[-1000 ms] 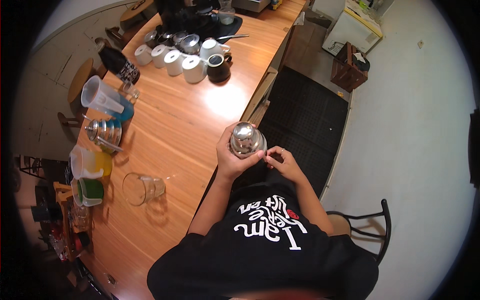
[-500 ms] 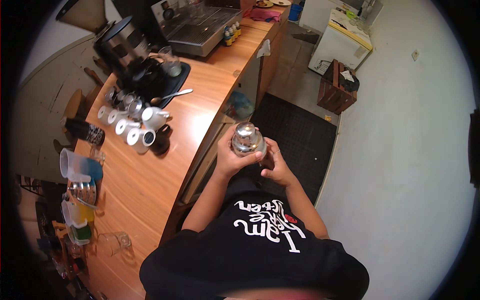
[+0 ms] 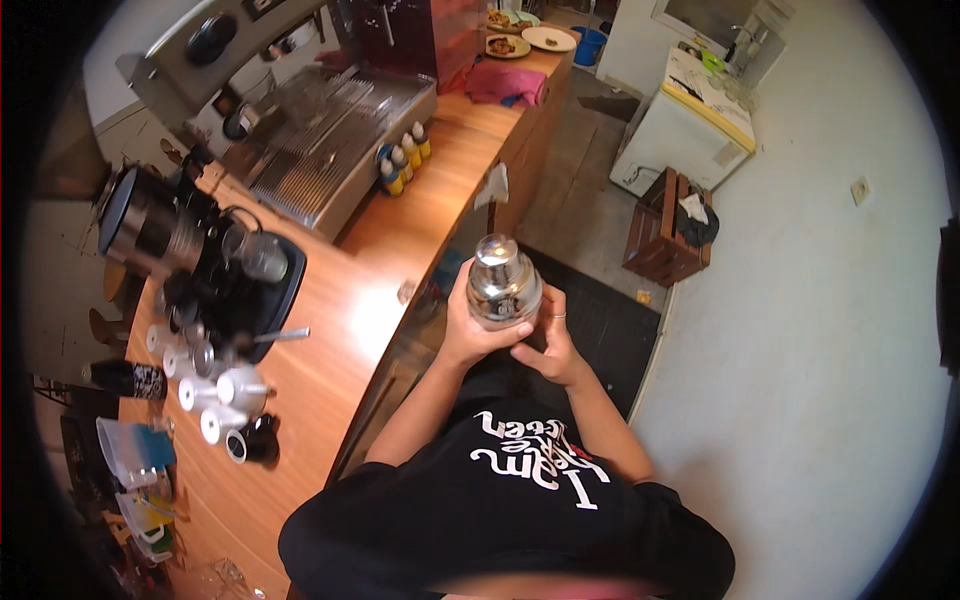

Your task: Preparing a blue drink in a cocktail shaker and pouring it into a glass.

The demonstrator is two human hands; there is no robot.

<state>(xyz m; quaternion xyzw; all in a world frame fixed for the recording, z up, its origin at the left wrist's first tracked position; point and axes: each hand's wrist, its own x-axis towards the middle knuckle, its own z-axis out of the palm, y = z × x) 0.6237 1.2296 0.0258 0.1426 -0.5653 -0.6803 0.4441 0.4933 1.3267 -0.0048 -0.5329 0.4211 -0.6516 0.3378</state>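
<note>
In front of my body, above the dark floor mat, a shiny metal cocktail shaker (image 3: 503, 290) is held upright, with its domed cap on top. My left hand (image 3: 474, 325) is wrapped round its left side, the thumb lying across the lower front. My right hand (image 3: 556, 345) closes on the lower right side, a ring on one finger and the thumb near the base. The shaker hides part of the fingers of both hands.
To my left runs a wooden counter (image 3: 340, 330) with white cups (image 3: 200, 392), a black cup (image 3: 254, 440), a grinder (image 3: 150, 225), plastic pitchers (image 3: 135, 452) and small bottles (image 3: 405, 158) beside an espresso machine (image 3: 345, 130). A wooden crate (image 3: 668, 230) stands ahead by the right wall.
The view has shifted forward along the counter: cups and grinder now sit lower and farther left, and more of the espresso machine shows. Both hands keep hold of the cocktail shaker.
</note>
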